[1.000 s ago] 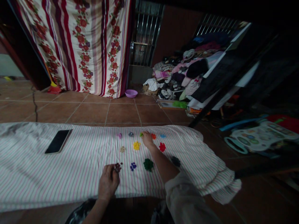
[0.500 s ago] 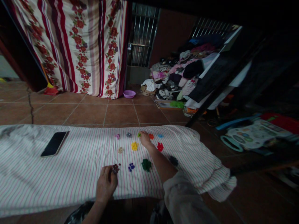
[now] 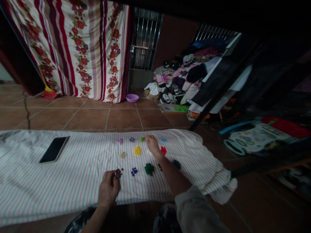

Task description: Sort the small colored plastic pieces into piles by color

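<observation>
Small coloured pieces lie in separate little piles on a striped cloth (image 3: 80,181). My left hand (image 3: 109,187) rests with curled fingers against the dark brown pile (image 3: 118,173); whatever its fingertips hold is hidden. Over the back row, my right hand (image 3: 152,144) has its fingers drawn together just right of the light green pile (image 3: 143,139). Anything between them is too small to make out. Near that hand are the yellow pile (image 3: 137,150), the red pile (image 3: 163,150) and the light blue pieces (image 3: 163,140). Dark blue pieces (image 3: 134,171) and a dark green pile (image 3: 149,169) sit closer to me.
A phone (image 3: 53,149) lies at the cloth's left. Beige (image 3: 123,155), grey (image 3: 132,139) and pink (image 3: 120,141) piles are also on the cloth. Beyond it are a purple basin (image 3: 132,98), a heap of clothes (image 3: 179,76) and a toy panel (image 3: 252,139).
My right hand has shifted from the light green pile slightly to the right, now hiding the orange pieces. My left hand stays by the brown pile. The whole view has swung a little.
</observation>
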Tool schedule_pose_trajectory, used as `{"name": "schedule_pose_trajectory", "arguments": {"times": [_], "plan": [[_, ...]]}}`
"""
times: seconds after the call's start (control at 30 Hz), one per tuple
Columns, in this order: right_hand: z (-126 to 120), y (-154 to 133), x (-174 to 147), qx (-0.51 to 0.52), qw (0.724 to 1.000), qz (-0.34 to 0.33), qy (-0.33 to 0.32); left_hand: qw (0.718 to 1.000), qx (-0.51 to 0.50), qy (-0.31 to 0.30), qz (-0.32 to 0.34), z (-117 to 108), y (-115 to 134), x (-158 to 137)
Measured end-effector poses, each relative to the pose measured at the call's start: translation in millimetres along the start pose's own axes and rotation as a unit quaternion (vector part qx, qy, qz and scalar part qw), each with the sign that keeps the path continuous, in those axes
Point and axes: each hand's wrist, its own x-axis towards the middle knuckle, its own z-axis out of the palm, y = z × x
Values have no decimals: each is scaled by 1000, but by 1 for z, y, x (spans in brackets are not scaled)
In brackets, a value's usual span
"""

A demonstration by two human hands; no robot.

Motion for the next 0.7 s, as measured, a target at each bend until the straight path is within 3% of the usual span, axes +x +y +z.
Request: {"name": "schedule_pose_trajectory", "arguments": {"times": [0.17, 0.27, 0.33, 0.57, 0.7], "plan": [[-21, 10, -39, 33, 996, 10, 84, 1000, -3, 4, -2, 2, -2, 0], [-28, 17, -79, 97, 980, 9, 176, 1000, -9, 2, -7, 3, -3, 1], [-34, 21, -110, 110, 973, 15, 203, 1000, -11, 2, -13, 2, -4, 1], [-61, 33, -208, 79, 988, -5, 136, 997, -44, -40, -39, -4, -9, 2], [-60, 38, -249, 60, 991, -28, 113, 996, -54, -45, -55, -7, -10, 4]]}}
